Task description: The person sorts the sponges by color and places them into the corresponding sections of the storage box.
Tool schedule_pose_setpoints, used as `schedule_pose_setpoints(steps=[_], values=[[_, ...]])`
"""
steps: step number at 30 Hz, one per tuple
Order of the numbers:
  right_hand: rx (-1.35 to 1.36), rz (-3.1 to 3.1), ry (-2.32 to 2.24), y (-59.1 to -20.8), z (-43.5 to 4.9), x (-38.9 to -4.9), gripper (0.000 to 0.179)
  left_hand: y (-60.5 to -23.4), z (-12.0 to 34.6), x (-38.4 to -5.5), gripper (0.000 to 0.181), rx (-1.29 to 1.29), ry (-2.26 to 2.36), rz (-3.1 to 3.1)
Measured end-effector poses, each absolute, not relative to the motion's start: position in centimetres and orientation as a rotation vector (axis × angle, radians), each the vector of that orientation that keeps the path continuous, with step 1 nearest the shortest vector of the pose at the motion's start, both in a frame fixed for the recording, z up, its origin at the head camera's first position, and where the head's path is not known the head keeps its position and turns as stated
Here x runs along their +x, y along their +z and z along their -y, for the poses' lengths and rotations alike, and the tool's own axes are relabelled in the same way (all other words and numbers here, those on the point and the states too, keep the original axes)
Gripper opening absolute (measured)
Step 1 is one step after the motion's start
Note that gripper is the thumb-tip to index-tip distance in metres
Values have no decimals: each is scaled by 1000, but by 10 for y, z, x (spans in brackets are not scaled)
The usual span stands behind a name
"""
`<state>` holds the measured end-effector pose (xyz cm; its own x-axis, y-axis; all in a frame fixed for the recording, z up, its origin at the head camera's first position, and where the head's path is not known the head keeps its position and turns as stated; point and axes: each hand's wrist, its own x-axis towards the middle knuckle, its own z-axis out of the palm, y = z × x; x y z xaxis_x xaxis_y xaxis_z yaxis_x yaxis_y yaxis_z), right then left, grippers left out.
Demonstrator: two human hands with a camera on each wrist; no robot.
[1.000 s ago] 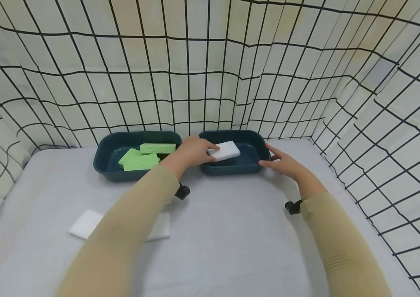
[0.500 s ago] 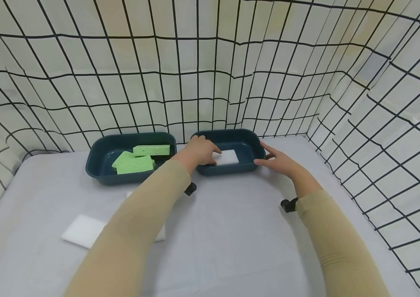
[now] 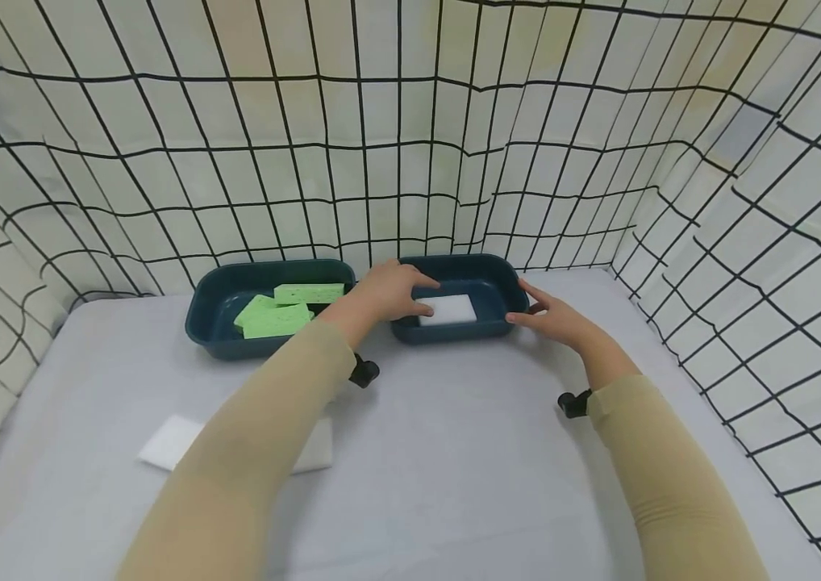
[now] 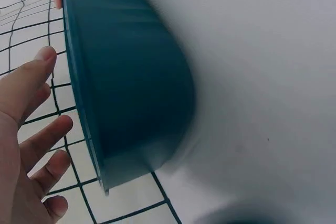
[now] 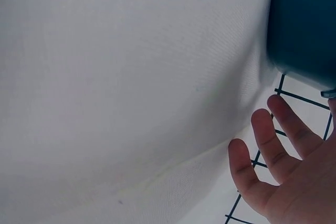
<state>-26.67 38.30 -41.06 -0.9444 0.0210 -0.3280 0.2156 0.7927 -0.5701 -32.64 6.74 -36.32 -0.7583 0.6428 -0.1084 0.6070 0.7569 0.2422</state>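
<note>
A white rectangular sponge lies flat in the right dark teal bin. Over that bin's left end is my left hand, fingers spread and holding nothing, thumb close by the sponge's left edge. In the left wrist view the same left hand shows loosely bent, separate fingers beside the bin wall. My right hand touches the bin's right end with thumb and forefinger. Its other fingers stretch out free below the rim in the right wrist view.
A second teal bin on the left holds several green sponges. Two white pieces, a left one and a right one, lie on the white table, partly behind my left sleeve. Black wire grid stands behind and at the sides.
The white sponge, held tilted in my left hand a second ago, now lies flat in the right bin. My left fingers have let go and lifted slightly. The right hand stays at the rim.
</note>
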Motion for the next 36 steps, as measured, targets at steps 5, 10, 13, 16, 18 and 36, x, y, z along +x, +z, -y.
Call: schedule_pose_setpoints(steps=[5, 10, 13, 16, 18, 36], values=[[159, -2680, -905, -409, -382, -264, 93, -358, -54, -321, 57, 1010, 326, -2793], [144, -2680, -899, -407, -380, -262, 93, -356, -39, -313, 58, 1040, 364, -2821], [142, -2674, -915, -407, -380, -261, 94, -354, -29, -306, 59, 1060, 377, -2829], [139, -2672, -920, -407, -381, -260, 94, -353, -18, -298, 60, 1070, 361, -2838], [138, -2670, -917, -408, -381, -260, 94, -352, -10, -292, 61, 1069, 342, -2848], [111, -2648, -897, -405, -378, -259, 95, -356, 90, -217, 58, 1073, 377, -2871]])
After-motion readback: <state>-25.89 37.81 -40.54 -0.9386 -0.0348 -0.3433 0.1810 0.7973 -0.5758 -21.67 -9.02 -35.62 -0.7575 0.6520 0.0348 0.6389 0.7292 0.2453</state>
